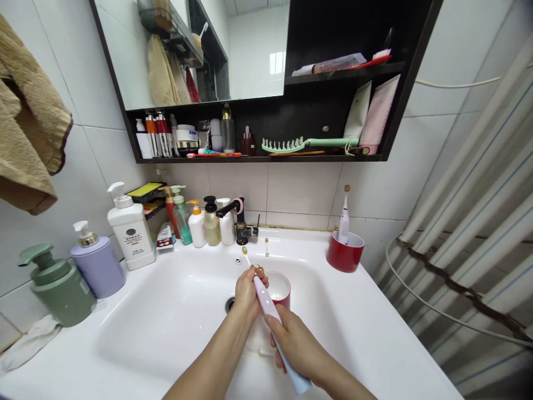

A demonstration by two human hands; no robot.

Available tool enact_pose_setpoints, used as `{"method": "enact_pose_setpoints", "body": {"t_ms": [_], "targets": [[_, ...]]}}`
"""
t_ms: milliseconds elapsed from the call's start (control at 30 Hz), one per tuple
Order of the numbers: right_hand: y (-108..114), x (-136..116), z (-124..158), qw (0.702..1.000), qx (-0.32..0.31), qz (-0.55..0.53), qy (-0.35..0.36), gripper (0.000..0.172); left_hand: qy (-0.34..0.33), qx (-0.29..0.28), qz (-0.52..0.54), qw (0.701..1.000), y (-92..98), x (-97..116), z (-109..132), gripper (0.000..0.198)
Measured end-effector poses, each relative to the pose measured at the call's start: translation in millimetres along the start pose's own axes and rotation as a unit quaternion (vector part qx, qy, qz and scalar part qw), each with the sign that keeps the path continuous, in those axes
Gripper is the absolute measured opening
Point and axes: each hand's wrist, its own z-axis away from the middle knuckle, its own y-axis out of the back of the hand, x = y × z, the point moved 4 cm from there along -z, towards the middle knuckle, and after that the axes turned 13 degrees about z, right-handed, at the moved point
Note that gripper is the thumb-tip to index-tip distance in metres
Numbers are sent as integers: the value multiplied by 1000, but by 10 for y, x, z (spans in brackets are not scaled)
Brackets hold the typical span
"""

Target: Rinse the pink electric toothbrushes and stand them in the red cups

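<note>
the electric toothbrush (265, 300) is held at a slant above the sink basin (166, 311). the right hand (297, 339) grasps the lower handle (293, 372); the left hand (246, 291) is closed around the neck (249, 260), below the brush head (244, 251). a red cup (285, 302) sits in the basin, just beyond the right hand. the step in hand appears to be two-handed work at the neck; the next move likely calls for a steady handle and controlled force.

towel (39, 111) | lilac pump bottle (100, 268) | green hairbrush (316, 143) | seemingly dropper bottle (248, 146)
</note>
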Motion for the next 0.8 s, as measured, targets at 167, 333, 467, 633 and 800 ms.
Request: {"method": "enact_pose_setpoints", "body": {"t_ms": [167,333,467,633,800], "targets": [[-22,-39,20,994,-49,-92,-33,23,1,5,0,1000,-3,-17,11,20],[-33,1,57,1000,-17,-6,-9,18,-6,22,9,1000,14,85,-43,19],[-131,-19,130,998,-57,-19,-10,18,-28,74,-3,997,90,249,-102,16],[85,-182,193,995,7,-92,28,23,21,-23,-249,968,-53,135,-165,16],[265,-236,257,993,42,-92,64,25,21,-21,-493,870,-315,-133,-509,20]]}}
